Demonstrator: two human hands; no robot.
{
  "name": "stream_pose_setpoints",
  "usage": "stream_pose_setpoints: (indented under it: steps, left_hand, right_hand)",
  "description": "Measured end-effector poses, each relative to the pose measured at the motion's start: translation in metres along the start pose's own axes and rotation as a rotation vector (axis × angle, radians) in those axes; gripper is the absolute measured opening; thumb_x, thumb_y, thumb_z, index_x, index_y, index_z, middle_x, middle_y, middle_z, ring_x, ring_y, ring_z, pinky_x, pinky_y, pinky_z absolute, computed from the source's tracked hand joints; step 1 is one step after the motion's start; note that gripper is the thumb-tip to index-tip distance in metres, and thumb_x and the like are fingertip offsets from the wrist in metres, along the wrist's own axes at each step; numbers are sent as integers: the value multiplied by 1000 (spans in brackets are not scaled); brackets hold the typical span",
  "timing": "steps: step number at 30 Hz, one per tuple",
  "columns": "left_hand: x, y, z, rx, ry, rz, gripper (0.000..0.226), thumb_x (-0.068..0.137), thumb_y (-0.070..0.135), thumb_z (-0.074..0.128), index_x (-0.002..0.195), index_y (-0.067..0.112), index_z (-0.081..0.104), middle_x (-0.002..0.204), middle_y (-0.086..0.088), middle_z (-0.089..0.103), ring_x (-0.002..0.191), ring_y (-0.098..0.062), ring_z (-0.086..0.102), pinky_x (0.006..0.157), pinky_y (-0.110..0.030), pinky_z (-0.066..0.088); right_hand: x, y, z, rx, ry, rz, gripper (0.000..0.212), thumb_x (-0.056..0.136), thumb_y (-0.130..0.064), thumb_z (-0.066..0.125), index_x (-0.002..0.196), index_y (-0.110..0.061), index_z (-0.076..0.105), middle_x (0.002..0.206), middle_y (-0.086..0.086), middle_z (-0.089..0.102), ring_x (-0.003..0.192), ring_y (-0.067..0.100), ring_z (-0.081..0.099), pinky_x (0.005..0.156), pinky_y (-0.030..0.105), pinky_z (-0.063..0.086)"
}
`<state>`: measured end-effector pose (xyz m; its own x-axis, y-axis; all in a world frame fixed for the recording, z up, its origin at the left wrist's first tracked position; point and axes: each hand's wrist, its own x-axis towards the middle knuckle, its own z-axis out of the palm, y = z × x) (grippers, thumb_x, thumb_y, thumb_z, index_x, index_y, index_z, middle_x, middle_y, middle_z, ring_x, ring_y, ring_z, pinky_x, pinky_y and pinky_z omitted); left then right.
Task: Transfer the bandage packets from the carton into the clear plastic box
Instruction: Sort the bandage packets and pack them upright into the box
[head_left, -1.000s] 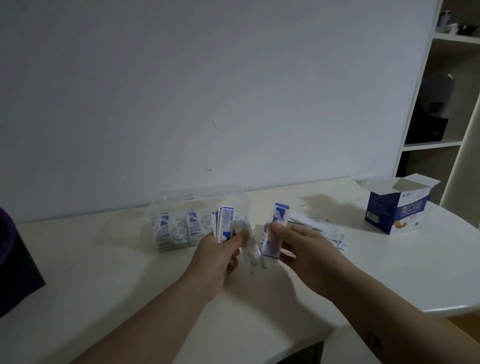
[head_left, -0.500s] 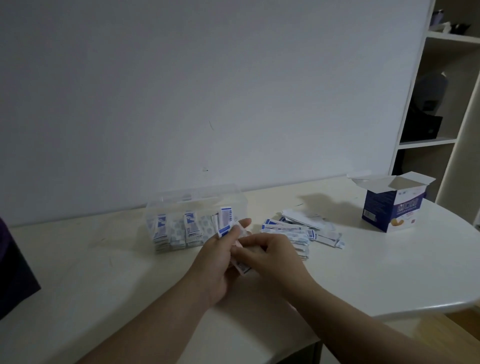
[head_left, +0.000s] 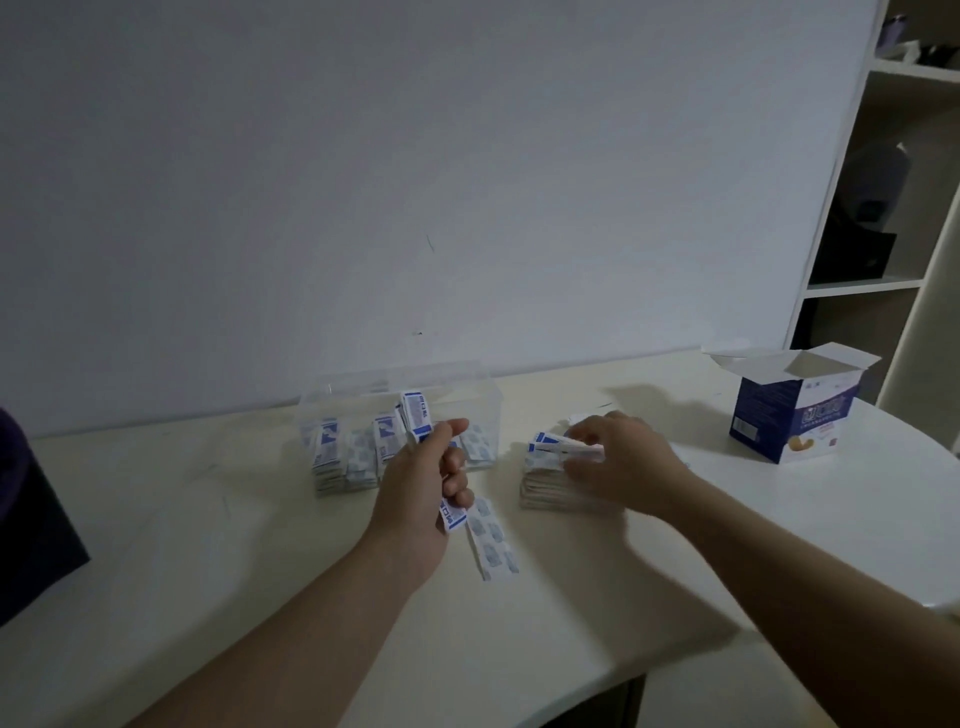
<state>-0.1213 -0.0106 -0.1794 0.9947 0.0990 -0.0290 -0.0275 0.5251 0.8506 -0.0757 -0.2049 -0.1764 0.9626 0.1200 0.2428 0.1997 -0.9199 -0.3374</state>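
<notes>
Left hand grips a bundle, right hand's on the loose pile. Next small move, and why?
Probably lift the top packets that the right hand pinches off the pile and add them to the bundle the left hand grips in front of the clear box. Many packets lie outside the box, so gathering more before loading seems efficient.

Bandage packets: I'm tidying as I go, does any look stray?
Yes. One white, blue-printed bandage strip sits slanted beside the left hand, which grips a packet stack. It is apart from the packet pile that the right hand grasps, and outside the clear plastic box.
</notes>
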Motion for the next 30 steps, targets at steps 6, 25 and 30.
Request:
stream_pose_setpoints:
  steps: [6,25,30]
  left_hand:
    - [3,1,-2,13,-27,-19,18,97,13,42,92,13,60,50,6,39,36,-3,27,36,-15,24]
    - [-6,-12,3,400,-156,96,15,84,19,67,79,14,55,48,4,28,40,-9,23,44,-21,22]
    - [1,-2,-5,404,-103,102,13,85,15,67,75,16,59,48,7,33,42,-7,26,43,-20,26]
  right_hand:
    - [12,9,-10,163,-179,69,24,78,-24,69,98,-11,69,83,2,60,74,15,54,65,23,39]
    - [-37,-43,10,1259,-347,161,29,89,-29,56,96,-3,67,88,17,61,78,22,51,65,27,37]
    - [-39,-50,12,1397,-276,115,22,95,-11,49,95,0,68,94,18,69,83,23,63,78,30,53]
